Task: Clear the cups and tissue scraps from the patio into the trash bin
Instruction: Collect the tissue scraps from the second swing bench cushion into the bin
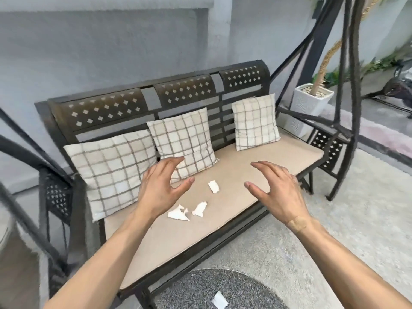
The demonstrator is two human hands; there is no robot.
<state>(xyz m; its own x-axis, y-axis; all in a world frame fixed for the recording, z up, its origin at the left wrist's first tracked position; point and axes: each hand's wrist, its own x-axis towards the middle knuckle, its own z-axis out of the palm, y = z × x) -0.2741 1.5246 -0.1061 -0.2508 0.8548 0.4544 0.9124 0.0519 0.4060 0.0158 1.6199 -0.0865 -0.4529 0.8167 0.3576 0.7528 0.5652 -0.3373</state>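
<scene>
Nearest the camera, one white tissue scrap (219, 299) lies on the round grey speckled mat (200, 291) on the patio floor, well apart from both hands. Beyond it runs the dark metal swing bench with its long beige seat cushion (278, 159), the surface that carries most of the litter. Two torn white tissue scraps (178, 214) (199, 208) lie close together near the cushion's front edge, and a third small scrap (214, 186) lies a little further back.

The left hand (160, 188) hovers over the cushion just left of the scraps, its grip apart, thumb and fingers curved and holding nothing. The right hand (276, 188), with a plaster at the wrist, hangs to the right of them, its grip likewise apart and empty. No cup and no trash bin shows in this view.

The step in hand looks like gathering the scraps from the cushion. To do it well, the left hand could pinch the front pair in one go, since they nearly touch, while the right takes the rear scrap. The paper is light, so a firm pinch from above suits better than a sweep, which might push it off the edge. The scrap on the mat should not be forgotten.

Behind, three cream checked pillows (182, 141) lean on the backrest.
</scene>
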